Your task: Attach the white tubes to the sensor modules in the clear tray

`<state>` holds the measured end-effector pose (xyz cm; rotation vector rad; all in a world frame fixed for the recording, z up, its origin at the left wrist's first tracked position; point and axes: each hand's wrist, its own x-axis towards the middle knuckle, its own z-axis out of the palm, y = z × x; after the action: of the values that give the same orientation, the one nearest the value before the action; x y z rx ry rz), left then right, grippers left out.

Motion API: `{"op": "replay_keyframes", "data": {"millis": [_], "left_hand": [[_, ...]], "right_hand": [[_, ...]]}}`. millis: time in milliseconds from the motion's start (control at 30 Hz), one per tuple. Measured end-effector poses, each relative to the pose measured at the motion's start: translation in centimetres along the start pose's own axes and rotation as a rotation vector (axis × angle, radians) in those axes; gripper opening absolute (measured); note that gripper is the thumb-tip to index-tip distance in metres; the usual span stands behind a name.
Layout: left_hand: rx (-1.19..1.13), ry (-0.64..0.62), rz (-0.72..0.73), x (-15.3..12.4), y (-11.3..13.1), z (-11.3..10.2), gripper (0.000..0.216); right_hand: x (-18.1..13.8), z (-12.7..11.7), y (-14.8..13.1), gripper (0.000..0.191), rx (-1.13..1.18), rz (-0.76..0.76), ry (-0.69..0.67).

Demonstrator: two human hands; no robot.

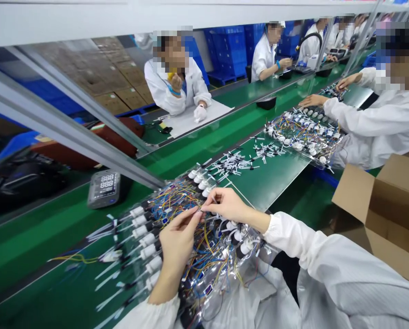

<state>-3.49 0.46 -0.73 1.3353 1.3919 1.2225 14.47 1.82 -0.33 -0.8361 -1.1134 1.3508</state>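
Note:
My left hand (180, 235) and my right hand (227, 204) meet fingertip to fingertip, each in a pinch. What lies between the fingers is too small to make out. Under them spreads a clear plastic tray (221, 274) full of small assemblies with blue, yellow and red wires (172, 198). White cylindrical parts (147, 240) line the tray's left side, several with pale strips sticking out. More white round parts (247, 244) sit by my right wrist. A loose pile of white strips with black middles (234, 162) lies on the green bench beyond my right hand.
A device with a digit display (104, 188) stands on the green belt at left. Metal posts (88, 132) slant up near it. An open cardboard box (386, 210) is at right. Co-workers in white sit across and at right, beside another wired tray (304, 132).

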Motion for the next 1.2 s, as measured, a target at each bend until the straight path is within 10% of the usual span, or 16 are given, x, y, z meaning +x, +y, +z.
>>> {"op": "replay_keyframes", "data": {"millis": [367, 1200], "left_hand": [[0.293, -0.121, 0.365, 0.6, 0.1, -1.0, 0.028], [0.251, -0.069, 0.451, 0.1, 0.9, -0.7, 0.029]], "right_hand": [[0.4, -0.1, 0.3, 0.034, -0.127, 0.018, -0.001], [0.5, 0.3, 0.0, 0.045, -0.031, 0.059, -0.083]]}}
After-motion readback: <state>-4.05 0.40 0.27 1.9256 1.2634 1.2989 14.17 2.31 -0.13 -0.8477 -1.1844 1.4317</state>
